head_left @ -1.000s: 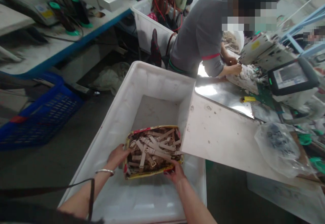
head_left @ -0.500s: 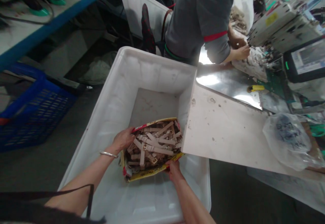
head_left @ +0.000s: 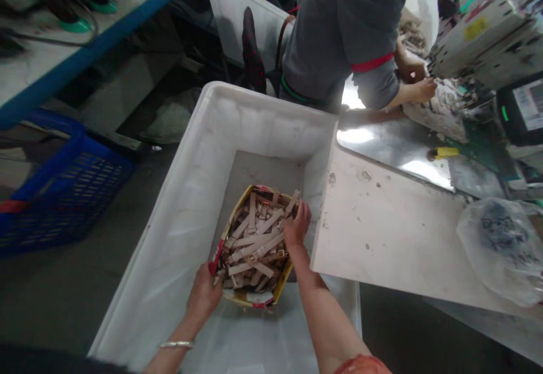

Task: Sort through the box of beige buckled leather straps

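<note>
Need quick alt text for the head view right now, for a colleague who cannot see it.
Both hands grip a cardboard box of beige straps inside a large white bin: left hand at its near corner, right hand at its far edge. Beyond, a co-worker works at a sewing machine.

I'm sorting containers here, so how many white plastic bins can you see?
2. One large white bin sits in front of the person and holds the box of straps; a second white bin stands behind it, beside the co-worker. Others may be hidden.

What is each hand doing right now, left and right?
Left hand: closed on the near corner of the cardboard box of beige straps.
Right hand: fingers curled on the box's far right edge, among the straps.
</note>
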Tool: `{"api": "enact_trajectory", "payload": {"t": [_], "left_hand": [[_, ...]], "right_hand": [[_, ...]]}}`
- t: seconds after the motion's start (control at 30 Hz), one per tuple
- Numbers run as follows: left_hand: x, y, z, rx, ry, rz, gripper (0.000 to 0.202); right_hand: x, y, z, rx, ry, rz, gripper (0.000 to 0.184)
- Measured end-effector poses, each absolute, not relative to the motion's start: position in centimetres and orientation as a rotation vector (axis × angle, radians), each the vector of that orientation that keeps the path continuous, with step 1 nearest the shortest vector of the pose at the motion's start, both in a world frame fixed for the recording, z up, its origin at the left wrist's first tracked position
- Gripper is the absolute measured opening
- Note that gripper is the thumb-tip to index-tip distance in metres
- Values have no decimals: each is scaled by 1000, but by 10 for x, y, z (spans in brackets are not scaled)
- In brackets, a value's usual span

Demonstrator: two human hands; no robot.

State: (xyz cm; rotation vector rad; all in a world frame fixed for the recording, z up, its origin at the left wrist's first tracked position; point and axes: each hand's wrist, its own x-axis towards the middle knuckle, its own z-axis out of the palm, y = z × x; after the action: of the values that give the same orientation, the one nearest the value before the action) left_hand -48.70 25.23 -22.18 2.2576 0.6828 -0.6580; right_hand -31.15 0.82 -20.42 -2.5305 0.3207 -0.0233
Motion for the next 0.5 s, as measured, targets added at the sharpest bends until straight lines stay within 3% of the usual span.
{"api": "enact_trajectory", "payload": {"t": [0.33,0.43,0.5], "left_hand": [[-493,252,-245,2264,690,-645,49],[-492,253,-242,2249,700,-655,47],[-490,253,-238,2234,705,-661,45]], "right_hand": [[-263,30,-205,-2351,537,-72,57],[-279,33,-200,-2271,391,-88,58],[-306,35,-196,-2242,130,-91,48]]}}
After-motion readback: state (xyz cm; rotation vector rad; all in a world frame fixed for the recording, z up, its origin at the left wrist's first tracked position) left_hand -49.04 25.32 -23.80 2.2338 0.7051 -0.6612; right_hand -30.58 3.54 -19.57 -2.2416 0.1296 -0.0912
